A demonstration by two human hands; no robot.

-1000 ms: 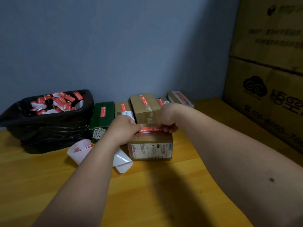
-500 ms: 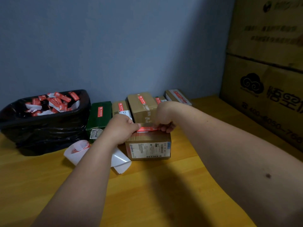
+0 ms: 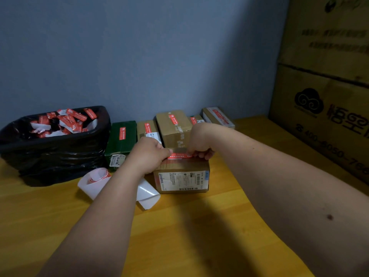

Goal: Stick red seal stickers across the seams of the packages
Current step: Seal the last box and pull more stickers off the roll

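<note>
A small brown cardboard package (image 3: 181, 179) with a white shipping label stands on the wooden table in front of me. A red seal sticker (image 3: 179, 156) lies stretched over its top. My left hand (image 3: 148, 153) pinches the sticker's left end and my right hand (image 3: 197, 143) pinches its right end, both hands curled over the package's top. Behind it stands a row of packages that carry red stickers: a green box (image 3: 121, 138), a small brown box (image 3: 146, 129), a taller brown box (image 3: 173, 126) and a flat box (image 3: 218, 116).
A black bin (image 3: 56, 148) lined with a bag, holding several red and white sticker scraps, stands at the left. A curled white backing strip (image 3: 95, 181) lies left of the package. Large cardboard cartons (image 3: 327, 96) are stacked at the right. A blue wall is behind.
Both hands stay at the ends of the red sticker on the package's top. The view has shifted slightly; the package has not moved.
</note>
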